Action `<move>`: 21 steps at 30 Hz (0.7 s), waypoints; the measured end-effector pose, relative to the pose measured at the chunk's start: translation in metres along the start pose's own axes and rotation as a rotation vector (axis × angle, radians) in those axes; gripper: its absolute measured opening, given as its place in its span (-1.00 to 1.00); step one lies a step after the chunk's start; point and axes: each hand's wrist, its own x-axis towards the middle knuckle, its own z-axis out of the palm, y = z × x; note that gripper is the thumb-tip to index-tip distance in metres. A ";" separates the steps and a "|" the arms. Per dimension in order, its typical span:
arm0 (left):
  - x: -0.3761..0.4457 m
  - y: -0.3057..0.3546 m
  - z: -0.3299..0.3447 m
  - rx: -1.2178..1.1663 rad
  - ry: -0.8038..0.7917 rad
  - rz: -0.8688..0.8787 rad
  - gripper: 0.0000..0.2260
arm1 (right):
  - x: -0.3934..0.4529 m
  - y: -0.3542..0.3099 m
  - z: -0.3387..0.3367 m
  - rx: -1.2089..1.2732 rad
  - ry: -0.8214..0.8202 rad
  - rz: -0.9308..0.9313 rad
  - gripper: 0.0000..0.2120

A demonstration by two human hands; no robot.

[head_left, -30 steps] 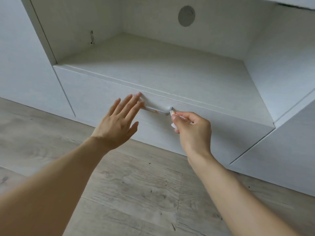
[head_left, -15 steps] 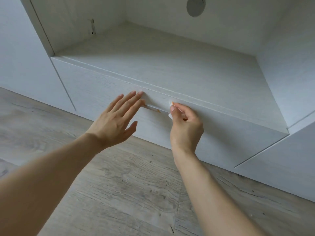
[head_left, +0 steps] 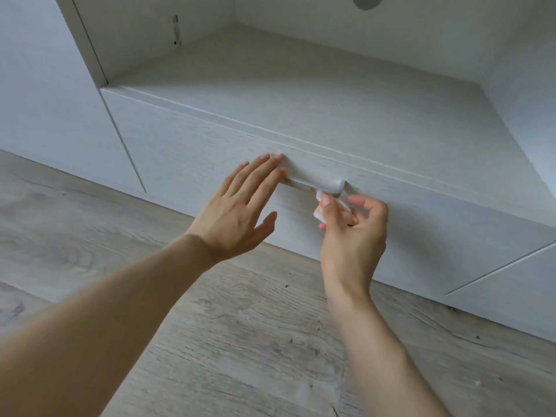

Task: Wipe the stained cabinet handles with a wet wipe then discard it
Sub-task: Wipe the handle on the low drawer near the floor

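Observation:
A pale bar handle [head_left: 316, 180] sits on the front of a white drawer [head_left: 192, 152]; orange stain marks show along its lower edge. My left hand [head_left: 237, 212] is flat, its straight fingertips touching the handle's left end. My right hand [head_left: 352, 233] pinches a small folded white wet wipe [head_left: 319, 212], tinted orange, just below the handle's right end. The wipe's top edge reaches the handle's underside.
Above the drawer is an open cabinet niche [head_left: 301, 94] with a round hole [head_left: 368, 1] in its back panel. White cabinet panels [head_left: 45, 100] flank it on both sides. Grey wood-look flooring [head_left: 240, 341] lies below.
My right hand has dropped from the handle's right end to just beneath it, and more of the bar now shows. The view has moved closer. My left hand stays at the left end.

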 end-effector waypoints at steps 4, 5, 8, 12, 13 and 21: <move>0.001 0.000 0.011 -0.092 0.076 0.002 -0.52 | 0.007 -0.001 0.000 0.086 0.080 0.043 -0.69; 0.001 0.000 0.013 -0.114 0.096 0.002 -0.52 | 0.006 -0.001 0.002 0.130 0.113 0.039 -0.71; 0.002 0.000 0.019 -0.160 0.146 0.006 -0.52 | 0.001 0.004 0.012 0.256 0.222 -0.001 -0.81; 0.002 0.002 0.025 -0.198 0.176 -0.001 -0.51 | -0.006 0.012 0.027 0.242 0.349 -0.077 -0.94; 0.002 0.003 0.026 -0.207 0.178 -0.006 -0.51 | -0.007 0.013 0.029 0.240 0.366 -0.082 -0.91; 0.001 0.001 0.029 -0.222 0.193 0.001 -0.54 | 0.007 0.007 0.019 0.257 0.410 -0.122 -0.87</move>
